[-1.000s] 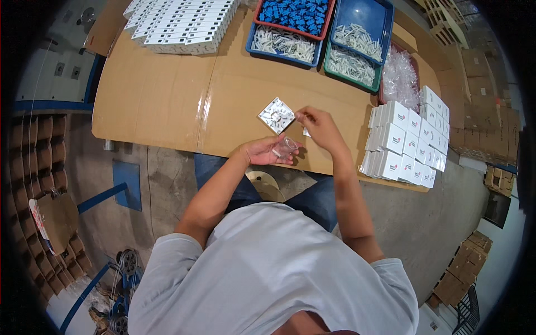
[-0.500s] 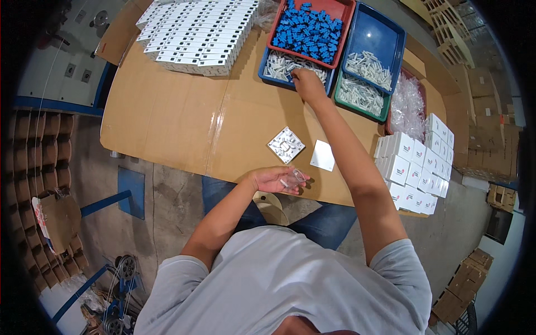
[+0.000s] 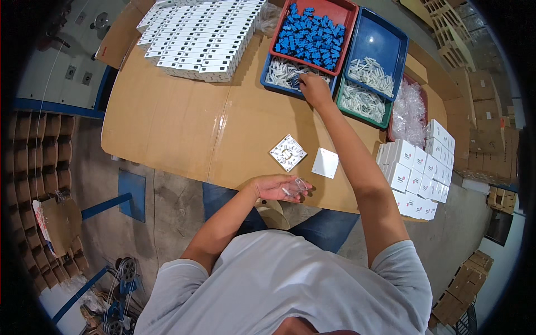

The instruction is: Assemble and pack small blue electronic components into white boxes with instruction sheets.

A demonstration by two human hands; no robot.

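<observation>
1. Overall, table (image 3: 167, 128) cardboard-covered; box stack (image 3: 201, 44) far left, cut off by the upper edge. Second stack (image 3: 413, 173) at right, partly behind the right forearm.
2. Blue tray (image 3: 279, 88) of white pieces, lying partly under the red tray (image 3: 350, 40) of blue parts; much of its contents hidden.
3. Right hand (image 3: 316, 89): a second ago beside the squares, now at the blue tray. Fingers bunched, pointing in. Judgement: picking out a piece. Tips obscured; cannot tell whether anything is gripped.
4. Left hand (image 3: 271, 187): palm up, loosely cupped at the near edge, holding the clear pouch; hold looks unchanged.
5. Patterned square (image 3: 288, 152) on the table ahead of the left hand; print or loose parts, cannot tell. Plain square (image 3: 325, 163) just right, now uncovered.
6. Clear pouch (image 3: 298, 187): bag or cup, unclear.
7. White piece (image 3: 286, 191) at the pouch; inside or against it, cannot tell.
</observation>
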